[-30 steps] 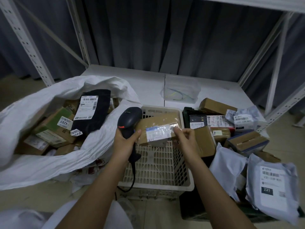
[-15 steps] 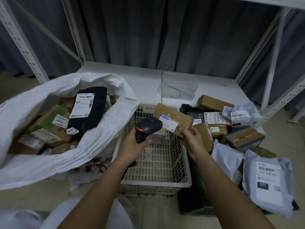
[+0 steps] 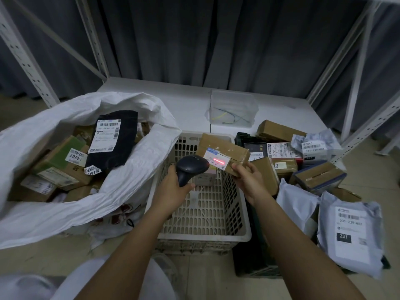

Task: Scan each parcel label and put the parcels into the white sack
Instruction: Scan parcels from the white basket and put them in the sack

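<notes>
Your right hand (image 3: 249,180) is pinching the cardboard parcel (image 3: 223,151) above the basket (image 3: 203,232), label tilted toward the scanner (image 3: 190,167) your left hand (image 3: 173,191) is gripping, so its red beam is crossing the barcode; the white sack (image 3: 129,187) is lying open at your left.

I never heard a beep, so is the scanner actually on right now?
On. The scanner, held in the left hand, throws a red line across the label of the brown box in the right hand.

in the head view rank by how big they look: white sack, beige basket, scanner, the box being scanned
1. white sack
2. beige basket
3 and 4. box and scanner look close in size, so no firm order; both are held nearer the camera.
</notes>
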The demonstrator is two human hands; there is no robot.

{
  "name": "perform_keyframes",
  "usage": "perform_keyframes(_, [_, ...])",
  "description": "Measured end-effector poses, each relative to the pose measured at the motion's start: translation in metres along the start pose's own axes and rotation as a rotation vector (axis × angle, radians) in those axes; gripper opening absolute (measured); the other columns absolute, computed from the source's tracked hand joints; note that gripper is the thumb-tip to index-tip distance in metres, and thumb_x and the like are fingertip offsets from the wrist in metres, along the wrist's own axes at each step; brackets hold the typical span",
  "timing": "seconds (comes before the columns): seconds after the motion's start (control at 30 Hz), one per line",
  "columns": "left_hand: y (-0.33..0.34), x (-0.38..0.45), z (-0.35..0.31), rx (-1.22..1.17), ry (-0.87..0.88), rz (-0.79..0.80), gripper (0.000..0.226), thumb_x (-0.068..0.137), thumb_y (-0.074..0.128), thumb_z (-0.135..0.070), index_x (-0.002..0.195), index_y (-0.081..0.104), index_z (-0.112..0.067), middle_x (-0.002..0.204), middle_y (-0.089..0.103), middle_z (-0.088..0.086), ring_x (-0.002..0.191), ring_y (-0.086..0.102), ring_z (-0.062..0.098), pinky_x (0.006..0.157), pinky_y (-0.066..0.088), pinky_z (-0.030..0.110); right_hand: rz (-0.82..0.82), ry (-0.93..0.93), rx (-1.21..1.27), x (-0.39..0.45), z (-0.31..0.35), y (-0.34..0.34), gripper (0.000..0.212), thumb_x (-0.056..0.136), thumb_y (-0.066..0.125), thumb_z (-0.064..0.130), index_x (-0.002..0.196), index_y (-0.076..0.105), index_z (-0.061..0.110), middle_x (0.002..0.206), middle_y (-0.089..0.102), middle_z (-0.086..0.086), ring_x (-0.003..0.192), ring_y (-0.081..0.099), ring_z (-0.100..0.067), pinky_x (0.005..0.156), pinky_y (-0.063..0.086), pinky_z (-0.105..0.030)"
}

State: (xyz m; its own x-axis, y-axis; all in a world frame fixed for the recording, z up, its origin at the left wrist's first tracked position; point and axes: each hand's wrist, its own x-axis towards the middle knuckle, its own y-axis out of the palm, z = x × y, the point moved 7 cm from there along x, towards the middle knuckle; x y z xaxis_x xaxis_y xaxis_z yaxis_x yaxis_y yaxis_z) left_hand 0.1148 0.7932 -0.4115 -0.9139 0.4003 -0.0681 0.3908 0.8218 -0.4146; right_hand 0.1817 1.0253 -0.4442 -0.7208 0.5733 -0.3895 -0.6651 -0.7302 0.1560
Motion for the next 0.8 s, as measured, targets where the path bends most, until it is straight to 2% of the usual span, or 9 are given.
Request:
perform_keyframes(0.13, [0.0, -0.002, -0.002, -0.01, 0.006, 0.007, 0.053, 0.086, 0.071, -0.016, 0.129, 0.041, -0.017, 0.116, 0.05, -0.006, 0.106, 0.052, 0.016, 0.084, 0.042, 0.031, -0.003, -0.01, 0.0, 0.0, -0.001, 0.002, 0.049, 0.084, 0.071, 0.012, 0.129, 0.054, 0.012, 0.107, 0.069, -0.004, 0.093, 0.069, -0.014, 0.071, 0.053, -0.025])
perform_keyframes(0.3, [-0.004, -0.003, -0.002, -0.11, 0.008, -0.015, 0.048, 0.084, 0.072, -0.013, 0.118, 0.041, -0.029, 0.113, 0.054, -0.008, 0.108, 0.055, 0.017, 0.083, 0.043, 0.03, 0.012, -0.03, -0.007, -0.001, 0.001, 0.007, 0.057, 0.081, 0.076, 0.017, 0.132, 0.052, 0.014, 0.114, 0.068, -0.006, 0.097, 0.069, -0.017, 0.082, 0.056, -0.031])
perform_keyframes(0.4, [-0.029, -0.004, -0.011, -0.168, 0.031, -0.179, 0.042, 0.083, 0.072, -0.016, 0.112, 0.044, -0.028, 0.102, 0.056, -0.015, 0.103, 0.056, 0.015, 0.079, 0.042, 0.028, 0.04, -0.1, -0.062, -0.011, 0.012, 0.028, 0.063, 0.08, 0.077, 0.026, 0.135, 0.048, 0.016, 0.12, 0.066, -0.004, 0.101, 0.068, -0.016, 0.089, 0.055, -0.031])
perform_keyframes(0.47, [-0.055, -0.008, -0.02, -0.211, 0.071, -0.335, 0.04, 0.085, 0.071, -0.016, 0.112, 0.044, -0.028, 0.099, 0.053, -0.023, 0.098, 0.054, 0.008, 0.074, 0.04, 0.02, 0.077, -0.217, -0.13, -0.023, 0.029, 0.056, 0.055, 0.083, 0.075, 0.025, 0.131, 0.049, 0.017, 0.116, 0.065, 0.002, 0.102, 0.064, -0.012, 0.079, 0.053, -0.014])
perform_keyframes(0.5, [-0.07, -0.01, -0.022, -0.228, 0.098, -0.415, 0.041, 0.085, 0.071, -0.015, 0.113, 0.044, -0.028, 0.1, 0.053, -0.025, 0.098, 0.053, 0.005, 0.074, 0.04, 0.014, 0.109, -0.278, -0.152, -0.028, 0.037, 0.074, 0.054, 0.084, 0.074, 0.023, 0.132, 0.05, 0.017, 0.114, 0.065, 0.003, 0.101, 0.063, -0.011, 0.074, 0.052, -0.01])
perform_keyframes(0.57, [-0.099, -0.017, -0.022, -0.256, 0.131, -0.559, 0.043, 0.086, 0.07, -0.014, 0.117, 0.044, -0.028, 0.104, 0.053, -0.023, 0.1, 0.051, -0.002, 0.076, 0.037, 0.003, 0.193, -0.351, -0.18, -0.033, 0.048, 0.116, 0.058, 0.084, 0.074, 0.022, 0.136, 0.049, 0.017, 0.117, 0.064, 0.0, 0.104, 0.063, -0.013, 0.083, 0.054, -0.02])
perform_keyframes(0.63, [-0.123, -0.025, -0.015, -0.279, 0.131, -0.678, 0.044, 0.086, 0.07, -0.014, 0.122, 0.045, -0.023, 0.113, 0.055, -0.014, 0.105, 0.051, 0.0, 0.081, 0.038, 0.007, 0.29, -0.4, -0.223, -0.034, 0.053, 0.165, 0.066, 0.082, 0.076, 0.025, 0.14, 0.043, 0.022, 0.121, 0.062, -0.001, 0.106, 0.062, -0.012, 0.093, 0.054, -0.034])
perform_keyframes(0.73, [-0.151, -0.039, 0.005, -0.294, 0.085, -0.811, 0.046, 0.087, 0.069, -0.016, 0.126, 0.045, -0.02, 0.123, 0.055, -0.004, 0.112, 0.054, 0.008, 0.09, 0.04, 0.021, 0.328, -0.589, -0.368, -0.04, 0.058, 0.232, 0.085, 0.079, 0.076, 0.038, 0.146, 0.023, 0.04, 0.131, 0.052, -0.001, 0.115, 0.054, -0.013, 0.096, 0.05, -0.035])
perform_keyframes(0.8, [-0.163, -0.045, 0.017, -0.304, 0.064, -0.835, 0.048, 0.088, 0.068, -0.018, 0.129, 0.044, -0.018, 0.129, 0.055, -0.002, 0.116, 0.053, 0.008, 0.094, 0.042, 0.023, 0.307, -0.782, -0.605, -0.042, 0.058, 0.272, 0.086, 0.082, 0.07, 0.043, 0.148, 0.015, 0.046, 0.139, 0.044, -0.004, 0.125, 0.041, -0.02, 0.097, 0.04, -0.034])
